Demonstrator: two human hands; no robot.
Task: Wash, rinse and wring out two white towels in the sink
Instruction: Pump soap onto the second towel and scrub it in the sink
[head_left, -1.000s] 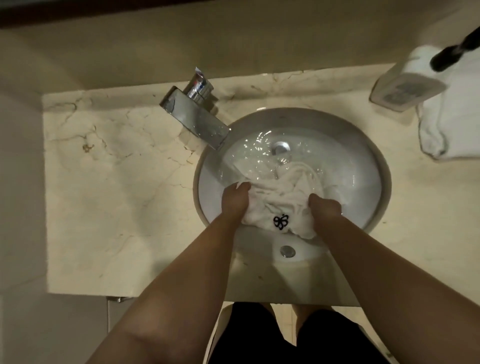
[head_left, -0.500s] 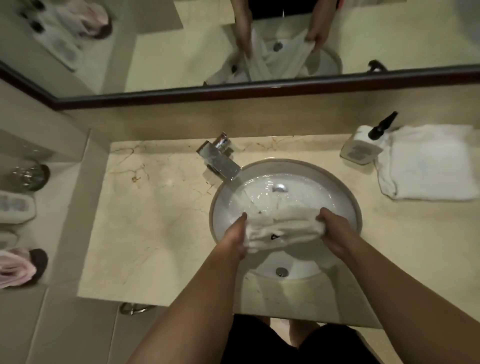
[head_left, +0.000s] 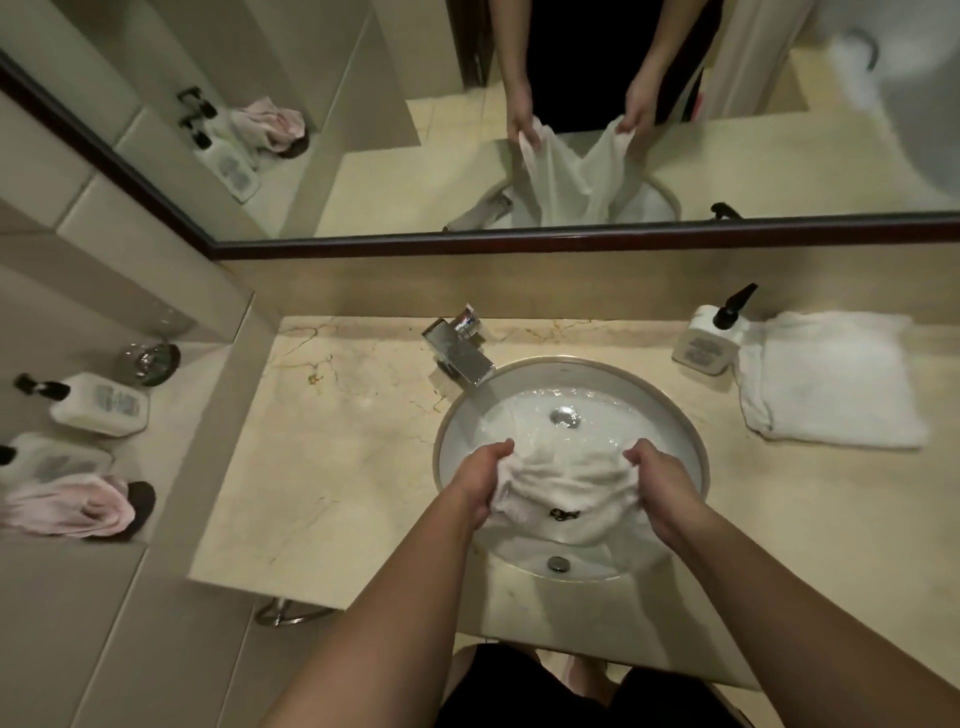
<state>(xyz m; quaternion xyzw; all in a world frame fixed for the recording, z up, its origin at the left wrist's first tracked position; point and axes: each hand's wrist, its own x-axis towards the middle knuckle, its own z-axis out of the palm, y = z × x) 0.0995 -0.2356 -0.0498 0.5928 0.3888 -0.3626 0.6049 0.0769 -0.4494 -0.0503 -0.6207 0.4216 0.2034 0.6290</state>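
Note:
A wet white towel (head_left: 569, 480) with a small black mark hangs over the round white sink (head_left: 675, 415), lifted by its two upper corners. My left hand (head_left: 480, 480) grips the towel's left corner. My right hand (head_left: 662, 486) grips the right corner. The basin holds water around the drain (head_left: 564, 417). A second white towel (head_left: 831, 379) lies folded on the counter to the right of the sink. The mirror shows the held towel drooping down between both hands.
A chrome faucet (head_left: 460, 351) stands at the sink's back left. A white pump bottle (head_left: 714, 332) sits by the folded towel. On the left ledge are two more bottles (head_left: 98, 402), a glass (head_left: 150, 358) and a pink cloth (head_left: 72, 504). The marble counter (head_left: 337, 467) surrounds the sink.
Both hands have lifted the towel out of the water and drawn its corners apart. The camera has tilted up, bringing the mirror and side ledge into view.

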